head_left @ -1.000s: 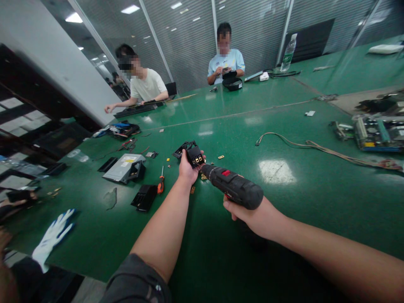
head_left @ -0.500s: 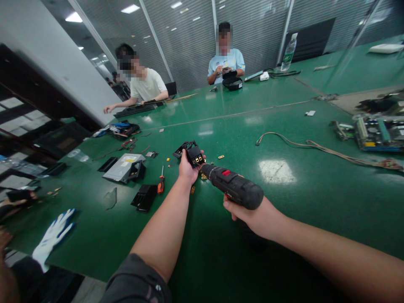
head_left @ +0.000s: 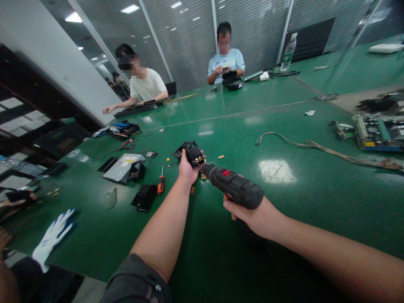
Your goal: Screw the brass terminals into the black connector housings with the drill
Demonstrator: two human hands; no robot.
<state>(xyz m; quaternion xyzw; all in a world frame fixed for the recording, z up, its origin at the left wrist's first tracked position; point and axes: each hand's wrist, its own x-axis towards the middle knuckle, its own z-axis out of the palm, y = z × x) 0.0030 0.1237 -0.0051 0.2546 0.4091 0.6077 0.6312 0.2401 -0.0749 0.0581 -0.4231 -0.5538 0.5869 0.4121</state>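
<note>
My left hand (head_left: 187, 169) is closed round a small black plastic module (head_left: 194, 155) with brass terminals, held just above the green table (head_left: 284, 198). My right hand (head_left: 252, 215) grips a black cordless electric screwdriver (head_left: 232, 185) with a red switch. Its nose points at the module's terminals and meets it. Small brass parts (head_left: 220, 157) lie on the table around the module.
An orange-handled screwdriver (head_left: 160, 182), a silver drive (head_left: 123, 166) and black plastic pieces (head_left: 144, 197) lie to the left. A cable (head_left: 315, 147) and circuit boards (head_left: 375, 134) are at the right. A white-blue glove (head_left: 52, 237) lies near left. Two people sit at the far side.
</note>
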